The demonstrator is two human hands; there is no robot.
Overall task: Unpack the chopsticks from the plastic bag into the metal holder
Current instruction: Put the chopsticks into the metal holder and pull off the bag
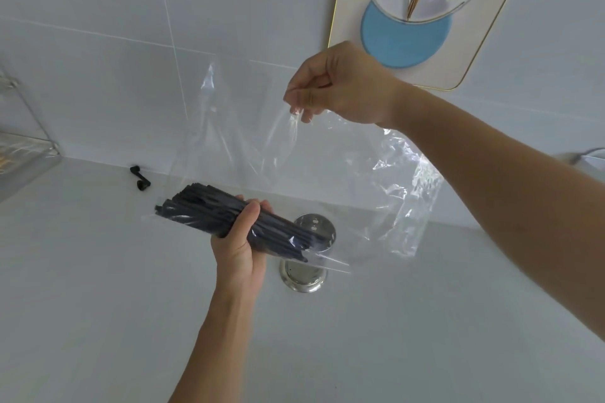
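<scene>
1. Gripping the bundle of dark chopsticks [229,216] around its middle, the left hand [240,247] is closed on them through the clear plastic bag [327,167], holding them tilted above the white desk [98,271].
2. The right hand [340,88], raised farther back against the tiled wall, pinches a fold of the bag between thumb and fingertips; the loose film hangs down to the right.
3. Directly beneath the bundle's lower-right tips stands the metal holder [307,252], upright on the desk, partly hidden by chopsticks and film.
4. A small black object [140,178] lies far left by the wall; what it is I cannot tell.
5. Likely risks: if the film snags on the tips, the bundle may spill onto the desk, and trailing plastic dragging across the holder might tip it.
</scene>
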